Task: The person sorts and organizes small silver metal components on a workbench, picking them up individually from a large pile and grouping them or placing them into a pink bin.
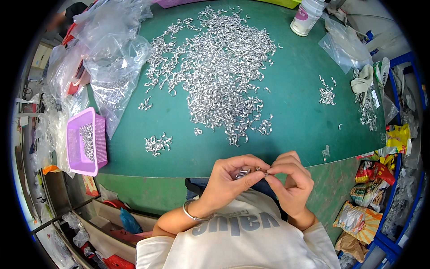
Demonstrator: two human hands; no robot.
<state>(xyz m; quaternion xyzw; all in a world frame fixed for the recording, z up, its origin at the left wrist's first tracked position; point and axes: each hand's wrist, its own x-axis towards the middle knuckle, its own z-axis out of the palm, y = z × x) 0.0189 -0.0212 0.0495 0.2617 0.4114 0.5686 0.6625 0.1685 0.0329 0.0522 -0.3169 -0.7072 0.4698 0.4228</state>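
Hands at the near edge of a green surface [295, 130], with small curved metal pieces spread beyond them. The left hand [229, 180] is half closed, its fingers curled around several shiny pieces [242, 174], with the thumb and fingertips drawn together. The right hand [292, 180] meets it from the other side, thumb and index finger pinched almost together on a small part [266, 174] between the two sets of fingertips; its exact form is hard to make out, being small and partly covered. A silver bracelet [188, 211] encircles the left wrist. The main heap [224, 71] of curved silver pieces covers the middle of the surface, well apart from the hands. Smaller groups lie separately: one cluster [157, 144] at the near left, another [327, 95] toward the right. At the left edge stands a purple basket [101, 150] containing metal pieces [88, 140], just beside a clear plastic bag [112, 85] with further pieces inside. A white bottle [307, 18] with a purple label stands upright at the far right.
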